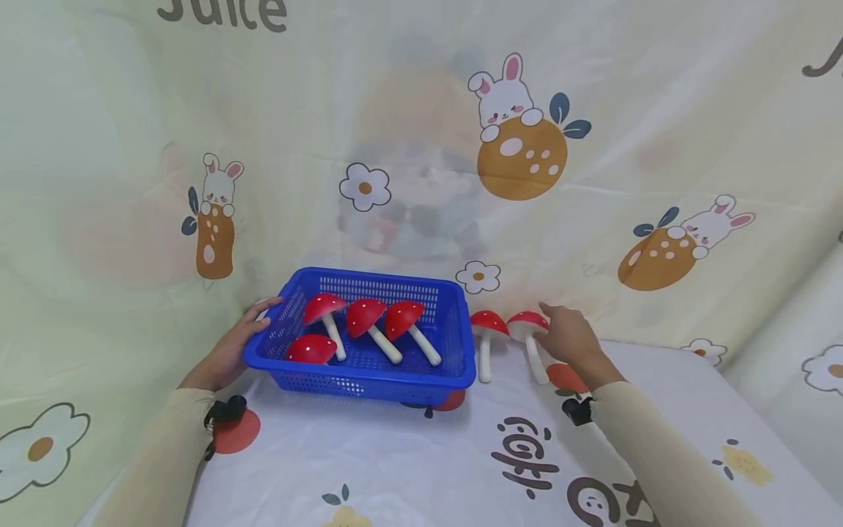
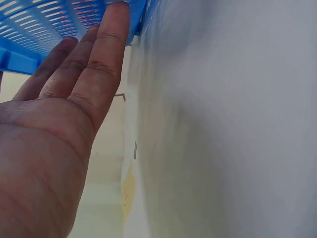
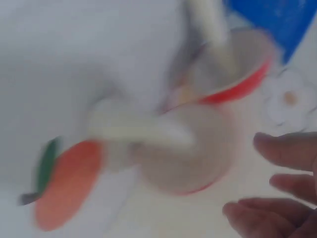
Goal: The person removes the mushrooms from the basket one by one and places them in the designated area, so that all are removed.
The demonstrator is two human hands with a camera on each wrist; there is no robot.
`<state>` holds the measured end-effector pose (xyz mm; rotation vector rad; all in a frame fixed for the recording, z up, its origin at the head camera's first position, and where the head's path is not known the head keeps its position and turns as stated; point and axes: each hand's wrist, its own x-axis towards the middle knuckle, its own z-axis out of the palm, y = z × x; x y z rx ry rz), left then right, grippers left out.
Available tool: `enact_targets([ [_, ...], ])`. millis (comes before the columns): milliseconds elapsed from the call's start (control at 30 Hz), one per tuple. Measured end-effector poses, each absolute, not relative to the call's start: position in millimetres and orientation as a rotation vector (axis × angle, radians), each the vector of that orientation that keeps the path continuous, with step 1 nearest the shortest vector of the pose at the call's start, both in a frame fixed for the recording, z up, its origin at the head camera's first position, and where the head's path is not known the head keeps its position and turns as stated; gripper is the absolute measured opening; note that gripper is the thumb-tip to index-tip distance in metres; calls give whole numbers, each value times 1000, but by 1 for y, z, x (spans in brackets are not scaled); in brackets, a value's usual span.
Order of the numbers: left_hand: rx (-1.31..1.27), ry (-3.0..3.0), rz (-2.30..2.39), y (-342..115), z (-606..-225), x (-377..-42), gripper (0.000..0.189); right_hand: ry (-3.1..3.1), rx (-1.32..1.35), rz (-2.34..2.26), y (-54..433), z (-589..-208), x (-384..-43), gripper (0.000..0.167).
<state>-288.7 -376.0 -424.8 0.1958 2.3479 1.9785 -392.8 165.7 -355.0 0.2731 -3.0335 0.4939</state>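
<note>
My left hand (image 1: 238, 344) is at the left end of a blue plastic basket (image 1: 388, 388). In the left wrist view its straight fingers (image 2: 106, 59) touch the basket's slotted wall. Several toy mushrooms (image 1: 365, 318) with white-dotted red caps lie inside the basket, most with their white stems showing. Two more lie side by side to its right: a nearer mushroom (image 1: 487, 326) beside the basket wall and a farther mushroom (image 1: 532, 344). My right hand (image 1: 571, 340) reaches beside that farther one's cap. In the blurred right wrist view, its parted fingers (image 3: 292, 153) are apart from the cap.
A white printed cloth (image 1: 369, 454) covers the table and a similar printed cloth (image 1: 421, 110) hangs close behind the basket. The table's right edge (image 1: 744, 399) slopes toward the front right. Dark straps (image 1: 579, 410) sit at both wrists.
</note>
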Motion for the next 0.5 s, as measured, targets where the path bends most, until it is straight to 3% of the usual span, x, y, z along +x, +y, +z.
enact_targets([
  [233, 197, 2351, 1998, -379, -420, -283, 56, -2935, 576, 589, 93, -330, -379, 52],
  [500, 210, 2308, 2027, -372, -418, -282, 56, -2905, 1127, 314, 35, -342, -382, 63],
])
